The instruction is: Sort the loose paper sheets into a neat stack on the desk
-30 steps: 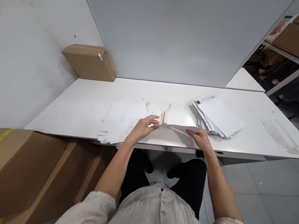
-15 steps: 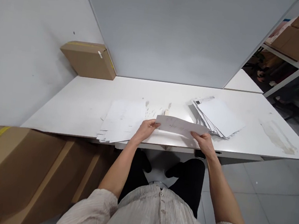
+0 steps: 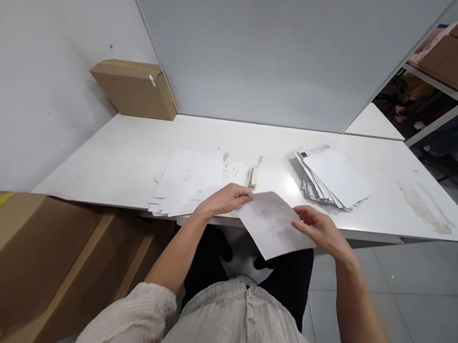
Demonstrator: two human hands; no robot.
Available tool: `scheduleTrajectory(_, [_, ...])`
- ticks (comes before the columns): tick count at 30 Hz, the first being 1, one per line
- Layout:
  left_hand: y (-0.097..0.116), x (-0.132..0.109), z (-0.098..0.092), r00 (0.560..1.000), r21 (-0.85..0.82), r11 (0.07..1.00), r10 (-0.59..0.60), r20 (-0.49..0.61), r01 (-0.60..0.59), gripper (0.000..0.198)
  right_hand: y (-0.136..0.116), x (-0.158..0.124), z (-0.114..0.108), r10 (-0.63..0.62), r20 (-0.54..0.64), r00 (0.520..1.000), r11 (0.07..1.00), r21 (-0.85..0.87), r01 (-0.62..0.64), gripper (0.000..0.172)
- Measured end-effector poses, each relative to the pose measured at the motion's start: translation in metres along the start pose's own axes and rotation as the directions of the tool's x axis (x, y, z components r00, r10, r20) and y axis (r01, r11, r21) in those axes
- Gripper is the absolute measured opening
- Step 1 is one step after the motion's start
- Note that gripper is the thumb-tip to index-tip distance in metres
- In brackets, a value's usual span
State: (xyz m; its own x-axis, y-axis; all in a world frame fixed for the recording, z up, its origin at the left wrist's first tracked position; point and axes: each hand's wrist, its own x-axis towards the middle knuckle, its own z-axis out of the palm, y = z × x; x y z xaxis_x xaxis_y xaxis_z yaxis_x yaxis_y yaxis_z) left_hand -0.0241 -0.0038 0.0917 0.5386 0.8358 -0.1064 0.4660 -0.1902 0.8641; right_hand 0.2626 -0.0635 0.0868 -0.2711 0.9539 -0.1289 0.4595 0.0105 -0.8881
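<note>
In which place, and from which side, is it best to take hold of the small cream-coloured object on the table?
I would pinch the small cream-coloured object by its two long sides, coming from above: it is narrow, and its length runs front to back. The left hand and the held sheet lie close to its near end, so that end seems worse.

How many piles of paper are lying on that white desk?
2: the left pile, near the left hand, and the fanned right pile, beyond the right hand. None seems hidden.
</note>
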Motion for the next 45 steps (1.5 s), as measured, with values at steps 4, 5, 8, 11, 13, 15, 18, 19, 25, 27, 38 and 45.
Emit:
scheduleTrajectory(4, [-0.010, 0.009, 0.010, 0.999, 0.039, 0.999, -0.016, 0.047, 0.014, 0.027, 0.017, 0.002, 0.032, 0.152, -0.018, 0.988, 0.986, 0.073, -0.150, 0.027])
scheduleTrajectory(5, [-0.015, 0.012, 0.012, 0.999, 0.028, 0.999, -0.038, 0.020, 0.037, 0.025, 0.024, 0.003, 0.038, 0.190, -0.042, 0.981, 0.975, 0.129, -0.183, 0.027])
scheduleTrajectory(8, [-0.031, 0.020, 0.017, 0.988, -0.028, 0.992, -0.122, -0.097, 0.119, 0.036, 0.040, 0.005, 0.045, 0.268, -0.051, 0.962, 0.912, 0.335, -0.236, 0.029])
scheduleTrajectory(11, [-0.043, 0.027, 0.024, 0.965, -0.102, 0.980, -0.189, -0.182, 0.173, 0.050, 0.049, 0.009, 0.046, 0.328, -0.049, 0.943, 0.844, 0.463, -0.270, 0.031])
scheduleTrajectory(13, [-0.047, 0.031, 0.029, 0.947, -0.183, 0.963, -0.235, -0.219, 0.197, 0.055, 0.053, 0.013, 0.047, 0.357, -0.062, 0.932, 0.817, 0.505, -0.279, 0.031])
scheduleTrajectory(15, [-0.049, 0.034, 0.033, 0.930, -0.267, 0.939, -0.281, -0.238, 0.216, 0.056, 0.056, 0.017, 0.048, 0.363, -0.082, 0.928, 0.808, 0.524, -0.270, 0.032])
scheduleTrajectory(18, [-0.050, 0.037, 0.036, 0.913, -0.324, 0.918, -0.319, -0.254, 0.230, 0.051, 0.057, 0.023, 0.050, 0.365, -0.106, 0.925, 0.811, 0.524, -0.261, 0.031])
scheduleTrajectory(19, [-0.050, 0.037, 0.036, 0.910, -0.327, 0.916, -0.324, -0.258, 0.233, 0.050, 0.056, 0.024, 0.051, 0.368, -0.107, 0.924, 0.812, 0.522, -0.262, 0.031])
scheduleTrajectory(25, [-0.050, 0.037, 0.035, 0.908, -0.257, 0.937, -0.308, -0.282, 0.238, 0.047, 0.042, 0.028, 0.050, 0.409, -0.133, 0.903, 0.826, 0.474, -0.305, 0.026])
scheduleTrajectory(27, [-0.051, 0.037, 0.036, 0.916, -0.196, 0.959, -0.259, -0.305, 0.206, 0.047, 0.039, 0.029, 0.049, 0.407, -0.140, 0.903, 0.835, 0.459, -0.305, 0.025])
scheduleTrajectory(38, [-0.055, 0.040, 0.045, 0.929, 0.150, 0.980, -0.070, -0.364, 0.133, 0.047, 0.049, 0.033, 0.052, 0.386, -0.153, 0.910, 0.839, 0.469, -0.277, 0.030])
scheduleTrajectory(45, [-0.059, 0.042, 0.048, 0.936, 0.211, 0.963, -0.087, -0.340, 0.166, 0.054, 0.049, 0.033, 0.051, 0.386, -0.155, 0.909, 0.847, 0.451, -0.283, 0.030])
